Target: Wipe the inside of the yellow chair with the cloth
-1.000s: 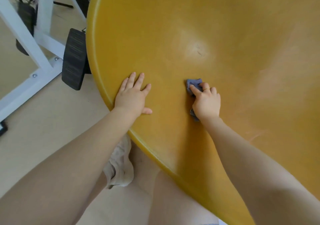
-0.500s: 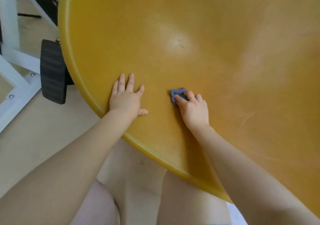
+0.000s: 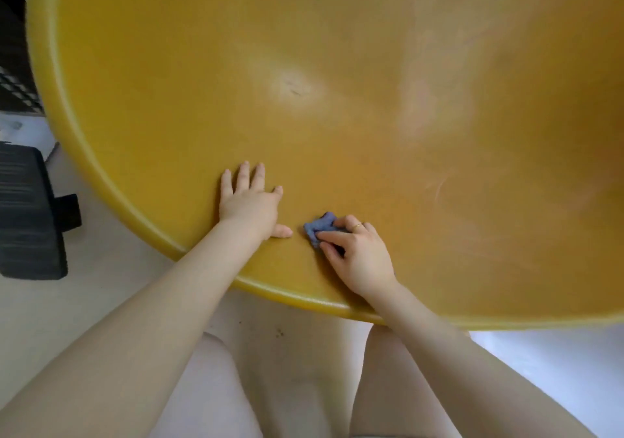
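Yellow chair fills most of the view, its curved inside facing up. Left hand lies flat on it, fingers straight and spread. Just beside, right hand pinches a small blue cloth against the inside surface near the rim.

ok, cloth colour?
Blue-grey; the cloth shows in the head view, bunched under the right hand.
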Demonstrator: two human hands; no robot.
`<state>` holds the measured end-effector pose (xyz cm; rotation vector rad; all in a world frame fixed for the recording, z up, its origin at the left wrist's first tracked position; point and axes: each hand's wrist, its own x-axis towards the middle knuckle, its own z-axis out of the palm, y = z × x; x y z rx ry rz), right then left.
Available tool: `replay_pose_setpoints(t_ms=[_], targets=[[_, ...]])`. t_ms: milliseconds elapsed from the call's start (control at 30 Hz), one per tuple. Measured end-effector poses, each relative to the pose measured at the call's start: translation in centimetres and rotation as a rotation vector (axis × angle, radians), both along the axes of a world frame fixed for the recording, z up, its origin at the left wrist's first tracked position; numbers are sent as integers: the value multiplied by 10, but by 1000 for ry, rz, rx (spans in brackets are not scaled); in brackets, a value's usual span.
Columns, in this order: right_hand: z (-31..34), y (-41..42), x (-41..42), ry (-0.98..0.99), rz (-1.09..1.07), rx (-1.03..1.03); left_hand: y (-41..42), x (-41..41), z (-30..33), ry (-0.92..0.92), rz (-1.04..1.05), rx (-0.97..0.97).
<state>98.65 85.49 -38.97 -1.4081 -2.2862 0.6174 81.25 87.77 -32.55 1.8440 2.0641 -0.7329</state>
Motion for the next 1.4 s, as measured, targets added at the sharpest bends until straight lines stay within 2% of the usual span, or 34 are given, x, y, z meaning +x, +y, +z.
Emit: replay_pose_setpoints(t_ms=[100,233,367,433,533,600,667,733,833,967,1133,1233,1333,1400], targets=[[-2,13,15,-61,-21,-31,-4,11,-6,-144,-87,-62],[-8,51,35,-248,-331,-43,2,17,-11,-119,-85,-87],[-7,62,29,-296,-563,-98,7,22,-15,-92,-81,-114],[-4,50,14,-271,-516,-88,8,23,-18,-97,-87,-106],[0,14,-9,-185,-306,-12,13,24,-19,-95,-104,-88],[1,-1,-13,-119,-242,29,17,27,-18,-92,-115,-98],[2,4,-9,-138,-212,-9,21,32,-17,-86,-150,-111],[0,19,5,-232,-256,-54,25,34,-17,-100,-192,-123],[-8,42,38,-417,-518,-59,27,32,-21,-171,-234,-133],[-8,43,52,-405,-694,-128,28,30,-27,-244,-246,-127],[-3,-7,11,-246,-512,-32,32,52,-35,-294,-256,-67],[0,-1,24,-182,-386,-70,34,61,-36,-287,-234,-72],[1,9,60,-225,-335,-92,32,73,-32,-278,-250,-76],[0,10,98,-312,-405,-64,29,85,-32,-316,-290,-93]])
